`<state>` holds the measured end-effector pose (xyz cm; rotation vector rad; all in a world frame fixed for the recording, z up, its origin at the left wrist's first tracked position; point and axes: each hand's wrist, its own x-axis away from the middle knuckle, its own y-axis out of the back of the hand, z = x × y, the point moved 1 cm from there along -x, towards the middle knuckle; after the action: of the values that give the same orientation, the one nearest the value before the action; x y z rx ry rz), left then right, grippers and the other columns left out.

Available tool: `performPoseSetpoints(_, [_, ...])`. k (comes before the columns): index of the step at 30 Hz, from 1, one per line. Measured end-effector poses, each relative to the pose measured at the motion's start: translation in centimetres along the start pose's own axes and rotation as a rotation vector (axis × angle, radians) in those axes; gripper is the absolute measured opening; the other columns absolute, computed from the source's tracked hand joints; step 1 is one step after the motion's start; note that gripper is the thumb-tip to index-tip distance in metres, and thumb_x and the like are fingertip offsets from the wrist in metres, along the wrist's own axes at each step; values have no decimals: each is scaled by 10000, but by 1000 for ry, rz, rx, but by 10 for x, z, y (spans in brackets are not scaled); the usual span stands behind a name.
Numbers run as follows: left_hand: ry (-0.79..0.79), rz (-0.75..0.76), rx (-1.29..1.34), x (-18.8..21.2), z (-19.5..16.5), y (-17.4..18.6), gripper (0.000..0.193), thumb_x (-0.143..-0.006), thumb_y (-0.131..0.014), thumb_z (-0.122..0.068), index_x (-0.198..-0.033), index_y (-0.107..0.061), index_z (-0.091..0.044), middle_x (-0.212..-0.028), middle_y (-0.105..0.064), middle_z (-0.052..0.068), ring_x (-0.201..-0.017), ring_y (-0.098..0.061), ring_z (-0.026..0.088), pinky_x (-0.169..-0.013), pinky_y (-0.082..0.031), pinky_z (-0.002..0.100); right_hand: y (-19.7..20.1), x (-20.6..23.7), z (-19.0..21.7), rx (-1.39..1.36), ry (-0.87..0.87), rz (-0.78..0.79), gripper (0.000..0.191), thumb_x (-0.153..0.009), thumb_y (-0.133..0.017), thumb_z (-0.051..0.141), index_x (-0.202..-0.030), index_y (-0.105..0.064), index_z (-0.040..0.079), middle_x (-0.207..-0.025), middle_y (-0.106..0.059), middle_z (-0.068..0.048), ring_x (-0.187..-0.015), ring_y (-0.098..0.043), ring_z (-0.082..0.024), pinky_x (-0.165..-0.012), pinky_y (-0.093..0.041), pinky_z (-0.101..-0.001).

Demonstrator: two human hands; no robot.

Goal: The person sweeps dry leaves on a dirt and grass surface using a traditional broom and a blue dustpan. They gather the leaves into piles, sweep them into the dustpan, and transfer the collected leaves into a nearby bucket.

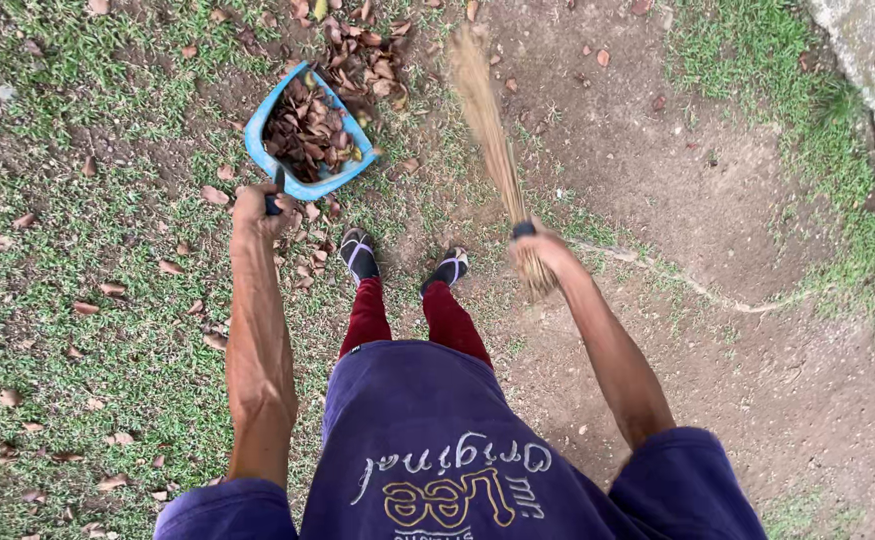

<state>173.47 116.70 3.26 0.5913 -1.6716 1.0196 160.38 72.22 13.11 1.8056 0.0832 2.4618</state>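
Hands w/ leaf-filled dustpan, broom

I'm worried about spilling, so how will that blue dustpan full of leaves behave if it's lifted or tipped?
The dustpan probably stays light, since it holds only dry brown leaves. They are heaped loose toward its open front, so tilting it forward would likely spill them. The left hand grips only the handle, so it may wobble.

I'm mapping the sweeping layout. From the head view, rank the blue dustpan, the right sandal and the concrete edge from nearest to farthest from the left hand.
1. Blue dustpan: gripped by the left hand.
2. Right sandal: toward the middle.
3. Concrete edge: far upper right corner.
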Motion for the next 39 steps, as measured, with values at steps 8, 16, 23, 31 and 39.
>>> performPoseSetpoints(8, [-74,-68,118,2,-29,-1,160,-971,-434,28,-1090,-334,67,-893,-485,182,-564,-488,187,-420,-446,243,-141,-68,45,428,51,128,864,-818,-682,-31,-1550,-259,150,-1047,-622,-179,-573,-619,-165,-449,-554,-270])
performPoseSetpoints(16, [-88,-82,238,8,-63,-11,243,-962,-466,24,-1201,-425,38,-979,-538,200,-711,-582,219,-525,-552,269,-88,48,33,298,-158,194,1155,-749,-670,-103,-1633,-128,405,-1385,-514,-333,-571,-588,-184,-417,-498,-300])
performPoseSetpoints(23, [-79,-74,334,15,-66,22,311,-1047,-435,-100,-1252,-264,57,-1013,-474,240,-647,-526,230,-463,-491,244,-126,-80,132,521,250,-21,685,-799,-688,-59,-1410,-420,96,-1022,-636,-168,-700,-680,-205,-546,-604,-330])
performPoseSetpoints(31, [-68,-43,519,10,-59,40,293,-1064,-419,-40,-1322,-334,69,-1054,-494,262,-626,-540,205,-463,-530,265,-182,-27,95,752,-27,176,1139,-759,-687,-112,-1630,-84,307,-1076,-638,-216,-540,-570,-205,-408,-478,-329])
performPoseSetpoints(39, [-126,-119,370,7,-65,29,553,-1057,-418,-463,-1204,-357,66,-988,-440,197,-700,-545,224,-542,-561,294,-124,2,140,637,66,192,940,-790,-634,-98,-1557,-254,289,-1104,-589,-145,-520,-585,-191,-389,-538,-310])
